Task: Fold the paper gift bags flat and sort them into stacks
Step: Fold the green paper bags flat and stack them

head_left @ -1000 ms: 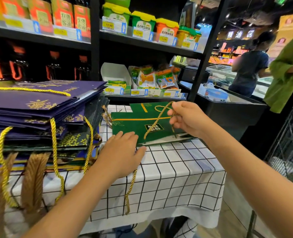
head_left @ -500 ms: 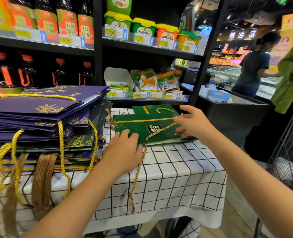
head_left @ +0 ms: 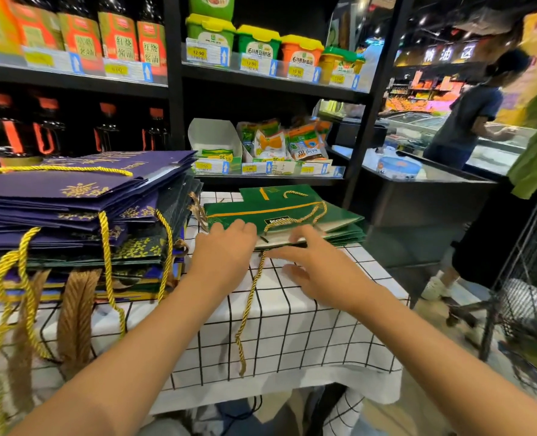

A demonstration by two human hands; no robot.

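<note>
On the worktop [head_left: 292,325], which wears a white cloth with a black grid, a low stack of folded green gift bags [head_left: 292,212] lies at the far edge, just in front of the store shelving [head_left: 172,89]. My left hand [head_left: 223,256] rests flat on the near left corner of the top green bag, fingers straight and close together, pressing down and pinching nothing. My right hand [head_left: 317,265] hovers beside it over the near edge of that stack, grip spread, fingers relaxed and slightly blurred; one fingertip reaches the bag's edge, but I cannot tell whether it touches. A gold rope handle [head_left: 248,309] runs from between my hands across the cloth and hangs over the front edge of the worktop. Another gold loop lies on top of the green bag near its black label.

To my left stands a much taller stack of flattened bags [head_left: 81,209], purple ones with gold print on top, darker ones beneath, touching the cloth and sitting just beside the green stack. Their gold cords and brown tassels [head_left: 75,309] dangle down the front.

Behind, the shelves carry bottles, green and orange tubs with yellow lids [head_left: 257,45], and snack packets. Off to the right, a person in a dark shirt [head_left: 468,121] stands at a counter.
</note>
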